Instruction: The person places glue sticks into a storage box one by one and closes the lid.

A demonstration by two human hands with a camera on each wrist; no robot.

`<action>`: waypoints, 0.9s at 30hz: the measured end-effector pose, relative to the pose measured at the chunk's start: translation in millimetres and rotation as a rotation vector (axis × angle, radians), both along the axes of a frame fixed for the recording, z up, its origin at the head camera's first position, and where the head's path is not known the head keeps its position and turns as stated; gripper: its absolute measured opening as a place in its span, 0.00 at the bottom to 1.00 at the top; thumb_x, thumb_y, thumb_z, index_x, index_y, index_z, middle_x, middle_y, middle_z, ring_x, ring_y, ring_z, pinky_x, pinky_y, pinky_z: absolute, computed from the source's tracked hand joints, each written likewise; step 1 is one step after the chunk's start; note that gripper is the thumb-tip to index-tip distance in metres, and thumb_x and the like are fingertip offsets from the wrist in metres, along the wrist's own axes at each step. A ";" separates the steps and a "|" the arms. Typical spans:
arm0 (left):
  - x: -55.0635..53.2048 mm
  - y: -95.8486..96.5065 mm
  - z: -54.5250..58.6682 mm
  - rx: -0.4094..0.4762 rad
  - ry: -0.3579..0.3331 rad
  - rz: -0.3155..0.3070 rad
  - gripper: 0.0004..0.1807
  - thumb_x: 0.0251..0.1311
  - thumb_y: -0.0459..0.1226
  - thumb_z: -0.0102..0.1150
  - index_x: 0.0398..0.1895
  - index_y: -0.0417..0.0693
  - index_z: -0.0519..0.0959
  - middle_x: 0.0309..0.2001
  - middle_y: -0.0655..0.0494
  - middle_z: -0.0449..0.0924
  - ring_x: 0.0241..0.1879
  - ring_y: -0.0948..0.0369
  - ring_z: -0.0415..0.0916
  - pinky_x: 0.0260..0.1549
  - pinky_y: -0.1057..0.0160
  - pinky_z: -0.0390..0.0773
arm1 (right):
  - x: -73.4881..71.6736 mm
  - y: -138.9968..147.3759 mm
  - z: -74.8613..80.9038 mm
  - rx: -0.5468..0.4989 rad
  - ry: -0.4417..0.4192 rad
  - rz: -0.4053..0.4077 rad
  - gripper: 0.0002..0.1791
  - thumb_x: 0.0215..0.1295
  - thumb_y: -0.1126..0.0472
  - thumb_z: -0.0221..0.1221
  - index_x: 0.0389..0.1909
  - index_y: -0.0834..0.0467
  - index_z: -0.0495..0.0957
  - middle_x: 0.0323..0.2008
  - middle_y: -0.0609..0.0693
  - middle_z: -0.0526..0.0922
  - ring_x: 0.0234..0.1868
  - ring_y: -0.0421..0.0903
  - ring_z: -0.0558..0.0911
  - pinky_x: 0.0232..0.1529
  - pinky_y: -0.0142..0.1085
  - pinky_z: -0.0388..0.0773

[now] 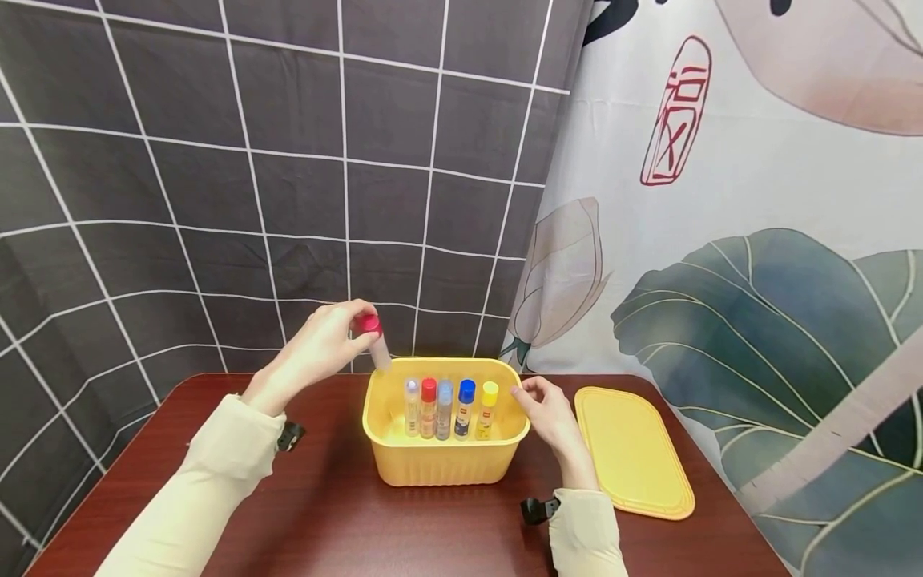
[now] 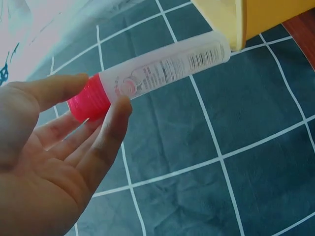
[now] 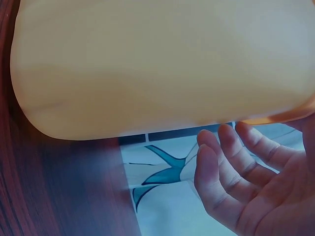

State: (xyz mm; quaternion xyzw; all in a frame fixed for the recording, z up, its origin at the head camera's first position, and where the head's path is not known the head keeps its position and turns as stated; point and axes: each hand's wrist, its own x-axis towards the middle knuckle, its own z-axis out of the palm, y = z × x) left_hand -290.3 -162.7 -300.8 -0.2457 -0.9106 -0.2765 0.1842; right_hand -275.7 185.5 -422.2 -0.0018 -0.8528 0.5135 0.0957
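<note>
Where the tube (image 2: 155, 73) tilts, room lies inside the bin's edge (image 1: 450, 447).

The left hand (image 1: 324, 340) holds a red-capped whitish tube (image 1: 380, 353); the right hand (image 1: 551, 415) grips a rounded yellow plastic bin (image 1: 447, 466).

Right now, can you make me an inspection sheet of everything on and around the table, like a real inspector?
Surface: reddish-brown table
Job's things: yellow bin with five capped tubes upright inside; red-topped sixth tube tilted near its rim; yellow lid lying to the right
Clutter: nothing seen
Hands: left hand pinches the sixth tube's cap; right hand holds the bin's rim
Cables: nothing seen
Surroundings: dark gridded cloth behind, painted cloth at right
</note>
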 end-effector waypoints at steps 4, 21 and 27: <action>2.1 3.9 -3.0 -0.020 -0.052 -0.025 0.11 0.56 0.33 0.67 0.42 0.42 0.80 0.30 0.56 0.80 0.31 0.57 0.77 0.33 0.58 0.77 | 1.3 0.0 0.2 0.002 -0.007 0.003 0.14 0.67 0.55 0.62 0.39 0.63 0.77 0.26 0.51 0.74 0.28 0.46 0.73 0.28 0.35 0.71; -4.7 19.5 -25.1 -0.145 -0.233 -0.157 0.08 0.53 0.28 0.66 0.36 0.44 0.81 0.28 0.59 0.78 0.28 0.60 0.74 0.30 0.64 0.78 | 0.3 -0.1 -1.6 0.004 -0.011 -0.008 0.12 0.67 0.56 0.62 0.39 0.63 0.77 0.26 0.52 0.74 0.28 0.46 0.73 0.28 0.35 0.71; -8.1 26.8 -32.9 -0.190 -0.303 -0.159 0.09 0.52 0.28 0.66 0.37 0.44 0.80 0.26 0.58 0.76 0.27 0.60 0.73 0.26 0.65 0.77 | 0.3 -0.6 -1.7 -0.007 -0.011 -0.010 0.12 0.67 0.56 0.62 0.39 0.62 0.78 0.27 0.52 0.74 0.28 0.46 0.73 0.27 0.34 0.71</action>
